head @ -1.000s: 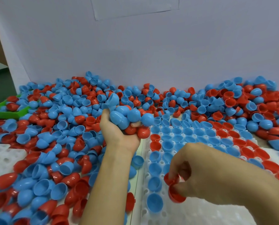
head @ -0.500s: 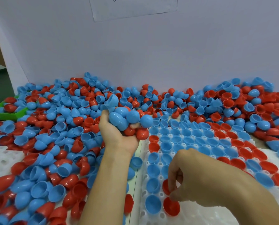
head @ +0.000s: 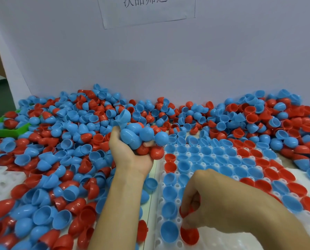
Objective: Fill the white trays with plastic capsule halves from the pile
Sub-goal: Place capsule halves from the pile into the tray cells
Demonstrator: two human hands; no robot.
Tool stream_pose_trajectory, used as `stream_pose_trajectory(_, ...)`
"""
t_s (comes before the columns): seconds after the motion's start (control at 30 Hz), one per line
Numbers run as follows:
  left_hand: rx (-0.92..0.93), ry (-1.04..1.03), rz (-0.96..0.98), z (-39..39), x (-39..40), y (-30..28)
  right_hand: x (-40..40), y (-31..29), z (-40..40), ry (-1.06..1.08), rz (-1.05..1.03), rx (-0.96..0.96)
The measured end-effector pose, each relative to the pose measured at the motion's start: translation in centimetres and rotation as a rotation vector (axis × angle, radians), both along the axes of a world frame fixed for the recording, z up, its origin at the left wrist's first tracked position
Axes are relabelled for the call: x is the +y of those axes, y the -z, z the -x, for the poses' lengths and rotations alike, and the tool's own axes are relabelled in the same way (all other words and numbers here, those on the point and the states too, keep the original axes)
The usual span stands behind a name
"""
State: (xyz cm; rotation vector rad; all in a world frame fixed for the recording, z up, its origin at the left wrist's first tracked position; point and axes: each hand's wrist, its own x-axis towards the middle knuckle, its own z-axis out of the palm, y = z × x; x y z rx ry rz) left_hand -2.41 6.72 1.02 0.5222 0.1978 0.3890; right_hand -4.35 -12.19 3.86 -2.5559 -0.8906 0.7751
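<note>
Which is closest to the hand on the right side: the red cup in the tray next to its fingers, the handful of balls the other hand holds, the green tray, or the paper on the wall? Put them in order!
From the right hand, head view:
1. Red capsule half, right under its fingertips in the white tray.
2. Handful of capsule halves in the left hand, up and left.
3. Green tray, far left.
4. Paper sign, on the wall.

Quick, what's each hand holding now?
Left hand: grips a bunch of capsule halves.
Right hand: pinches a red capsule half.
</note>
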Motion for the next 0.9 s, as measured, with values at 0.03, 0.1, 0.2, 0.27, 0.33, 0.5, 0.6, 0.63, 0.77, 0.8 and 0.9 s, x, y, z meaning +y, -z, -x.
stream_pose_trajectory(0.03,-0.011,-0.005,0.008,-0.1,-0.1,0.0,-0.4,-0.3,0.0,0.031,-0.029,-0.036)
stream_pose_trajectory(0.1,-0.004,-0.006,0.008,-0.1,0.1,0.0,-1.1,-0.6,-0.5,0.122,-0.122,-0.144)
stream_pose_trajectory(0.2,-0.015,0.001,0.015,0.0,-0.1,-0.1,-0.9,0.1,-2.5,0.348,-0.274,-0.398)
stream_pose_trajectory(0.27,-0.044,0.022,0.011,0.1,-0.1,-0.4,-0.1,0.8,-3.3,0.481,-0.308,-0.508)
stream_pose_trajectory(0.33,-0.066,0.020,0.001,0.1,-0.2,-0.4,0.8,1.4,-3.6,0.525,-0.283,-0.559)
stream_pose_trajectory(0.5,-0.037,0.028,-0.010,0.0,0.0,-0.2,2.9,2.5,-3.4,0.536,-0.143,-0.585)
stream_pose_trajectory(0.6,-0.030,0.009,0.001,0.0,0.1,-0.3,3.6,2.8,-3.4,0.529,-0.142,-0.592)
stream_pose_trajectory(0.63,-0.030,0.006,0.000,-0.1,0.1,-0.3,3.6,2.8,-3.5,0.529,-0.150,-0.586)
stream_pose_trajectory(0.77,-0.021,0.002,-0.020,0.0,0.1,-0.2,3.0,2.6,-3.9,0.533,-0.291,-0.511)
stream_pose_trajectory(0.8,-0.015,-0.001,-0.024,0.0,0.1,-0.2,2.7,2.4,-3.9,0.550,-0.356,-0.480)
stream_pose_trajectory(0.9,0.003,0.002,-0.028,0.0,0.1,-0.1,1.4,1.7,-4.1,0.635,-0.598,-0.300)
